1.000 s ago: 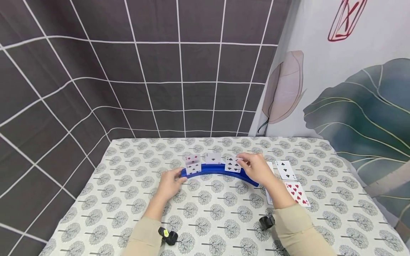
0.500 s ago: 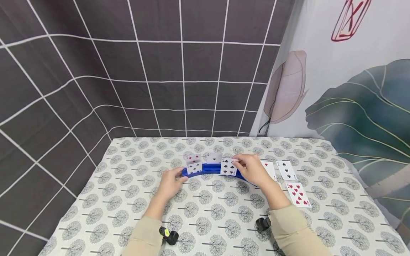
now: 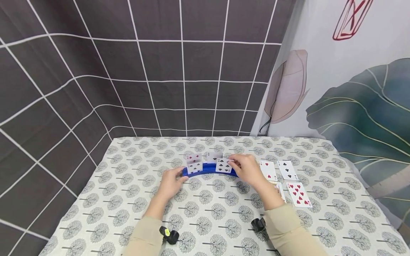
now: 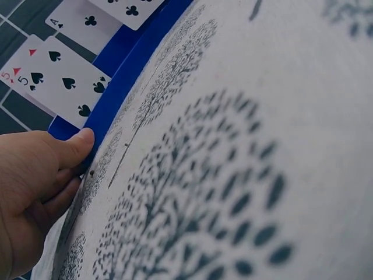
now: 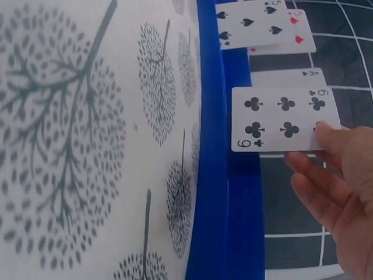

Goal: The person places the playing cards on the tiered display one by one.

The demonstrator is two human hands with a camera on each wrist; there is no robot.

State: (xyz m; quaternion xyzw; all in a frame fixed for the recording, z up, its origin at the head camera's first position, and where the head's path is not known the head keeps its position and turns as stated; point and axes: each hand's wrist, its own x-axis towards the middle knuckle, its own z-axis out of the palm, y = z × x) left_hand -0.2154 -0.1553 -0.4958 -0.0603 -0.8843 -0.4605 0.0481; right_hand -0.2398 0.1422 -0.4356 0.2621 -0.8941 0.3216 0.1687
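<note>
A curved blue card holder point(image 3: 209, 166) stands on the table; my left hand point(image 3: 171, 183) grips its left end, thumb on the front face. At that end the five of spades point(image 4: 69, 83) stands in front of the five of diamonds point(image 5: 300, 32). The ace of clubs point(image 4: 87, 26) stands in the rear of the holder, toward the middle. My right hand point(image 3: 248, 170) pinches the six of clubs point(image 5: 282, 116) by its upper right corner. Its lower edge is right at the holder's front slot, and in the right wrist view it overlaps the ace.
Right of the holder, several cards lie face up: a two of hearts point(image 3: 267, 170), a three of clubs point(image 3: 287, 170), a larger heart card point(image 3: 299, 195) and a picture card point(image 3: 279, 190) partly hidden by my right forearm. A tree-print cloth point(image 3: 205, 220) covers the table.
My right hand has moved left along the holder with the six of clubs, closer to the ace. More of the flat cards shows beside that arm. My left hand keeps its place.
</note>
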